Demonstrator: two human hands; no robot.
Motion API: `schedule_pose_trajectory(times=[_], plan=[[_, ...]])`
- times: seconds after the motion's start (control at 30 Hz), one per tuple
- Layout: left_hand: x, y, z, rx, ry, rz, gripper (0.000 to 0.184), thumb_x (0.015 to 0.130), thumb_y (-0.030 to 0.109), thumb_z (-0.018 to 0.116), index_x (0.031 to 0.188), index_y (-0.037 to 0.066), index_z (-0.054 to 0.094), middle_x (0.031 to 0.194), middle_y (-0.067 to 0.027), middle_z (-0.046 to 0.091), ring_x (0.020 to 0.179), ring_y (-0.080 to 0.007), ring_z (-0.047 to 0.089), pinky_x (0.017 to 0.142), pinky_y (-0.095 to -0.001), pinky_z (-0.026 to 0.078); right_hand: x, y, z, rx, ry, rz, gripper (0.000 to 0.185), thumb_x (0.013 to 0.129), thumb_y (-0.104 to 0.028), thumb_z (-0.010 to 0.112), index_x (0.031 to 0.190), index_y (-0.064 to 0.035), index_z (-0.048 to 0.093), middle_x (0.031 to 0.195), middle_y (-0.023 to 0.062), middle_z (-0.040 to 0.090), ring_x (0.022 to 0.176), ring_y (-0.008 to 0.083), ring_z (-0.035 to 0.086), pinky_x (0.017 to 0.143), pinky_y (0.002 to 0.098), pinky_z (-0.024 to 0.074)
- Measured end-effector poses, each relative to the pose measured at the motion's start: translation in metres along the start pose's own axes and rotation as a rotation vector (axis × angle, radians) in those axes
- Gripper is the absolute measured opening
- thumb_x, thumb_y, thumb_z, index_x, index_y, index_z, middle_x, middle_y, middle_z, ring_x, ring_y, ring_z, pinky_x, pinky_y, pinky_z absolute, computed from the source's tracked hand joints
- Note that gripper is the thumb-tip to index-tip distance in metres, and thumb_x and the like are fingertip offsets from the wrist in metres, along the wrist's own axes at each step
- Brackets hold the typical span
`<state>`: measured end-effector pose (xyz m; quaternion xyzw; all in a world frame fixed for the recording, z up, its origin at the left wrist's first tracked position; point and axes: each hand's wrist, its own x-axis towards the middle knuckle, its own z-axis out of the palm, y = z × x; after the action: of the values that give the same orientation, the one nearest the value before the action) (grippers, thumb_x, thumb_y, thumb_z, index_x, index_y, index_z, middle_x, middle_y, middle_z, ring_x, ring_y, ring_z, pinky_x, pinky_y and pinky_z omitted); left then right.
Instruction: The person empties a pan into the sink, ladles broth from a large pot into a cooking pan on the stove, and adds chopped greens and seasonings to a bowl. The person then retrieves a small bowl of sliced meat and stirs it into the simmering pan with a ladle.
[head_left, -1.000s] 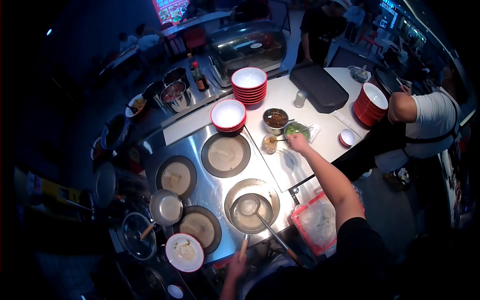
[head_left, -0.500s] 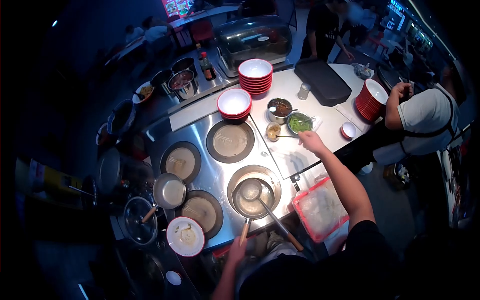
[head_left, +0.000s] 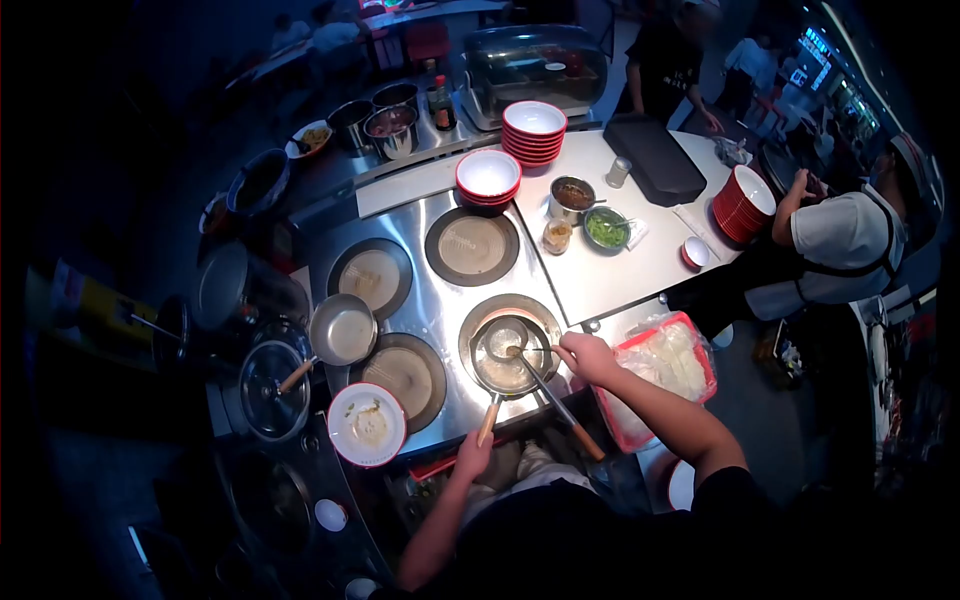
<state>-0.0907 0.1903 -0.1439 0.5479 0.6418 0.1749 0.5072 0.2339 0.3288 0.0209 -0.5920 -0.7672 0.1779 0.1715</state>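
Note:
My left hand (head_left: pixel 473 457) is closed round the wooden handle of a saucepan (head_left: pixel 490 386) on the front right burner. Inside the pan rests a ladle (head_left: pixel 570 430), its long handle leaning out over the front edge toward me. My right hand (head_left: pixel 588 358) pinches the thin handle of a small spoon (head_left: pixel 540 349). The spoon's tip is over the ladle's bowl in the pan, with a bit of brownish food at it. Behind, on the white counter, stand a small jar of pale yellowish seasoning (head_left: pixel 557 236), a bowl of chopped greens (head_left: pixel 606 229) and a pot of dark sauce (head_left: pixel 572 196).
Left of the pan are a second saucepan (head_left: pixel 343 330) and a used red-rimmed bowl (head_left: pixel 340 430). Stacked bowls (head_left: pixel 489 177) stand at the back. A red basket lined with plastic (head_left: pixel 708 385) sits to my right. Beyond it a co-worker (head_left: pixel 845 235) stands by the counter.
My right hand has brought the spoon from the seasoning jar down to the pan. My left hand still grips the pan handle. The camera view has shifted slightly.

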Motion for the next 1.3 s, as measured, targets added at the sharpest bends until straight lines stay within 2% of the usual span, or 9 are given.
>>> schedule_pose_trajectory(times=[0.13, 0.23, 0.33, 0.43, 0.53, 0.93, 1.13, 1.3], plan=[[0.001, 0.002, 0.000, 0.020, 0.021, -0.016, 0.041, 0.098, 0.037, 0.060, 0.113, -0.001, 0.060, 0.084, -0.0154, 0.066, 0.078, -0.0272, 0.066, 0.073, -0.0396, 0.051, -0.006, 0.007, 0.024, -0.122, -0.032, -0.266, 0.027, 0.095, -0.032, 0.061, 0.081, -0.0084, 0.060, 0.079, 0.0090, 0.062, 0.075, 0.0321, 0.064, 0.064, 0.0448, 0.0517], [0.001, 0.000, -0.001, 0.048, 0.044, 0.039, 0.043, 0.098, 0.039, 0.060, 0.115, 0.000, 0.060, 0.084, -0.0153, 0.067, 0.078, -0.0273, 0.066, 0.074, -0.0397, 0.051, -0.008, 0.005, 0.026, -0.206, 0.009, -0.384, 0.020, 0.092, -0.028, 0.063, 0.082, -0.0103, 0.059, 0.077, 0.0075, 0.061, 0.074, 0.0298, 0.064, 0.061, 0.0433, 0.0514], [0.004, -0.001, 0.000, -0.008, -0.011, -0.023, 0.044, 0.098, 0.040, 0.060, 0.115, 0.000, 0.059, 0.086, -0.0167, 0.068, 0.081, -0.0294, 0.067, 0.076, -0.0404, 0.051, -0.009, 0.003, 0.022, -0.186, 0.009, -0.492, 0.011, 0.085, -0.022, 0.065, 0.086, -0.0125, 0.059, 0.077, 0.0064, 0.059, 0.073, 0.0279, 0.064, 0.059, 0.0418, 0.0511], [0.000, 0.008, -0.003, -0.016, 0.014, -0.015, 0.043, 0.098, 0.039, 0.060, 0.114, 0.000, 0.059, 0.086, -0.0172, 0.067, 0.081, -0.0308, 0.067, 0.076, -0.0409, 0.051, -0.010, 0.003, 0.022, -0.211, -0.032, -0.563, 0.011, 0.081, -0.020, 0.064, 0.088, -0.0130, 0.059, 0.079, 0.0058, 0.058, 0.073, 0.0275, 0.063, 0.059, 0.0417, 0.0507], [-0.003, 0.016, -0.010, -0.008, -0.026, -0.026, 0.043, 0.097, 0.040, 0.059, 0.113, 0.000, 0.059, 0.098, -0.0267, 0.067, 0.096, -0.0430, 0.066, 0.084, -0.0467, 0.050, -0.008, -0.001, 0.018, -0.178, -0.004, -0.565, 0.011, 0.081, -0.019, 0.063, 0.089, -0.0121, 0.059, 0.080, 0.0057, 0.058, 0.073, 0.0276, 0.063, 0.059, 0.0413, 0.0507], [-0.004, 0.020, -0.011, -0.002, -0.042, -0.021, 0.042, 0.098, 0.040, 0.058, 0.114, 0.001, 0.058, 0.100, -0.0272, 0.066, 0.099, -0.0442, 0.065, 0.085, -0.0480, 0.050, 0.000, -0.004, 0.022, -0.234, -0.089, -0.643, 0.012, 0.081, -0.020, 0.062, 0.089, -0.0115, 0.059, 0.078, 0.0056, 0.056, 0.071, 0.0267, 0.063, 0.058, 0.0417, 0.0511], [-0.005, 0.018, -0.010, -0.011, -0.021, -0.019, 0.042, 0.097, 0.041, 0.058, 0.114, 0.002, 0.058, 0.101, -0.0272, 0.066, 0.100, -0.0441, 0.065, 0.085, -0.0479, 0.050, 0.001, -0.006, 0.028, -0.176, -0.014, -0.649, 0.011, 0.084, -0.021, 0.063, 0.086, -0.0111, 0.057, 0.076, 0.0061, 0.057, 0.069, 0.0267, 0.062, 0.057, 0.0416, 0.0507], [-0.006, 0.018, -0.012, 0.015, -0.030, -0.041, 0.043, 0.097, 0.041, 0.059, 0.114, 0.002, 0.058, 0.101, -0.0271, 0.067, 0.100, -0.0437, 0.065, 0.085, -0.0479, 0.050, -0.002, -0.005, 0.038, -0.202, -0.042, -0.619, 0.014, 0.086, -0.022, 0.064, 0.084, -0.0109, 0.056, 0.077, 0.0068, 0.057, 0.068, 0.0279, 0.062, 0.057, 0.0423, 0.0504]])
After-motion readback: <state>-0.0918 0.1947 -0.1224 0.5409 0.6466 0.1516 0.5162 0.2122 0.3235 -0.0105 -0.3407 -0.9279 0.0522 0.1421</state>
